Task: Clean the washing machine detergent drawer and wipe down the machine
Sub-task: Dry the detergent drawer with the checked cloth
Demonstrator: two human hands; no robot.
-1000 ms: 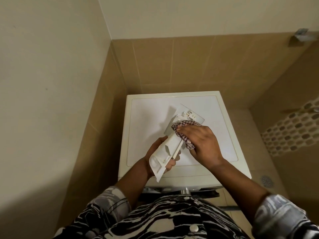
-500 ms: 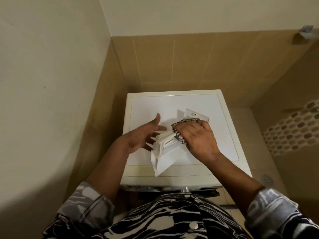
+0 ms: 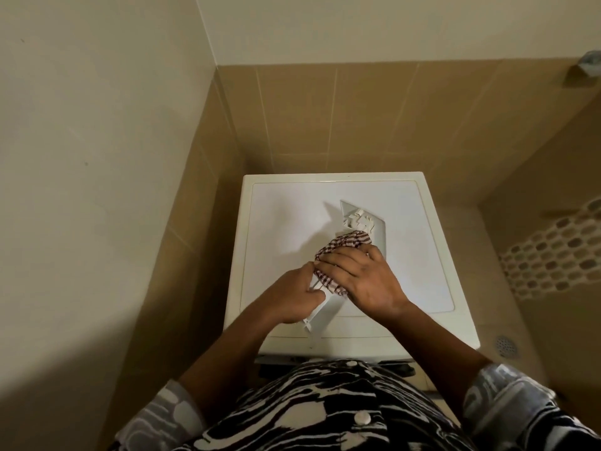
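Note:
A white washing machine (image 3: 283,222) stands in the corner, seen from above. On its flat top lies the white plastic detergent drawer (image 3: 359,219), slanting from the near left to the far right. My left hand (image 3: 292,299) grips the drawer's near end. My right hand (image 3: 364,281) presses a bunched red-and-white checked cloth (image 3: 344,244) onto the drawer's middle. The drawer's far end with its small moulded parts shows beyond the cloth; its middle is hidden under my right hand.
Tan tiled walls close in behind and to the left of the machine. To the right the tiled floor holds a round metal drain (image 3: 505,346), and a mosaic strip (image 3: 553,252) runs along the right wall. A metal fitting (image 3: 588,68) sticks out high up.
My left hand let go of the drawer, hovered open over the machine top, and has now come back to grip the drawer's near end. The drawer has turned. My right hand kept the cloth on it.

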